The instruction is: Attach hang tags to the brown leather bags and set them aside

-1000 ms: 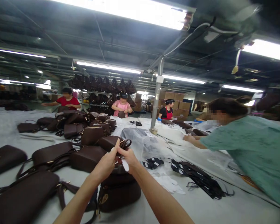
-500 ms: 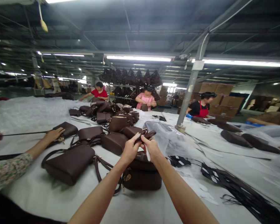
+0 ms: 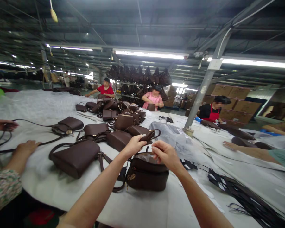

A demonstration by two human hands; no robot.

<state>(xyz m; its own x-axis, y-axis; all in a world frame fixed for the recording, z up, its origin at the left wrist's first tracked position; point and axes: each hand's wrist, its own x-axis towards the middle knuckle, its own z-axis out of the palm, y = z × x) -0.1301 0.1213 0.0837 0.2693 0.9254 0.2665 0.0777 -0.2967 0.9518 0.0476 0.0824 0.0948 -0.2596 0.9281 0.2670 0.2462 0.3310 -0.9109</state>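
Note:
An upright dark brown handbag [image 3: 148, 175] stands before me with its top open, pale lining or wrapping showing inside and a gold charm on its front. Just above its back edge, my left hand [image 3: 135, 146] is closed around a folded brown strap [image 3: 149, 135], whose loop sticks out to the right. My right hand [image 3: 165, 154] hovers over the right side of the bag's opening. Its fingers are loosely bent and apart, and I see nothing held in them. Another brown handbag [image 3: 77, 156] lies on its side to the left, its straps reaching toward the open bag.
Brown bags [image 3: 118, 122] are heaped farther back, beside clear plastic wrapping [image 3: 165, 136]. Black straps with white labels [image 3: 237, 190] lie at right. A co-worker's hands [image 3: 27, 150] handle a strapped bag at left; another arm [image 3: 247, 150] reaches in from the right. A post [image 3: 201, 91] rises from the table.
My right hand has come away from the strap and now sits lower right, over the bag's opening. My left hand keeps the strap. The co-worker's hand at left has moved off the bag.

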